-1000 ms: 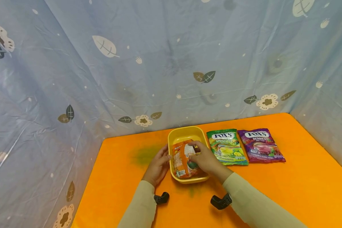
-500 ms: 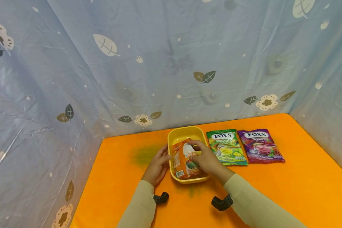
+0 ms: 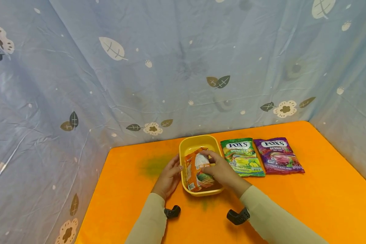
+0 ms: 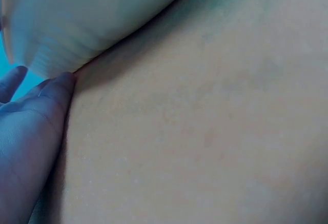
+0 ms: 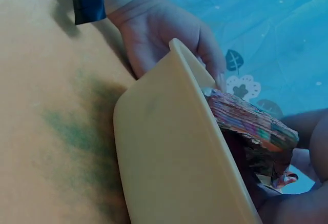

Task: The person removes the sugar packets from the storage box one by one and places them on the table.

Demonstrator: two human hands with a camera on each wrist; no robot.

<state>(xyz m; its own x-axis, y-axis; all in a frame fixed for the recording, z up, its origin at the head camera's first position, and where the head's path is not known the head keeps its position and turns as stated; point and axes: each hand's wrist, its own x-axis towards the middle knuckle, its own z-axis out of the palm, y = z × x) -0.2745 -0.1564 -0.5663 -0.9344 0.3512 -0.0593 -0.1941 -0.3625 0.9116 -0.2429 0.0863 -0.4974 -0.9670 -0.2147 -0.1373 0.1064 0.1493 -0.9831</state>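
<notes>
In the head view an orange candy bag [image 3: 198, 173] lies tilted inside a yellow plastic basin [image 3: 201, 138], with printed text and a barcode facing up. My right hand [image 3: 221, 169] reaches over the basin's right rim and grips the bag's right side between thumb and fingers. At the opposite side, my left hand [image 3: 167, 178] holds the basin, fingers along its outer wall and thumb at the rim. The right wrist view shows the bag's crinkled edge [image 5: 251, 116] rising above the basin rim. In the left wrist view, fingertips [image 4: 64, 83] touch the basin's base.
Two more candy bags lie flat to the right of the basin: a green one [image 3: 243, 157] and a purple one [image 3: 279, 156]. Everything stands on an orange tabletop [image 3: 134, 203], with patterned blue-grey curtains [image 3: 170, 84] behind and at both sides.
The orange candy bag has turned slightly within the basin, its barcode end shifting a little left and more of its front picture showing. The left hand and basin stay put.
</notes>
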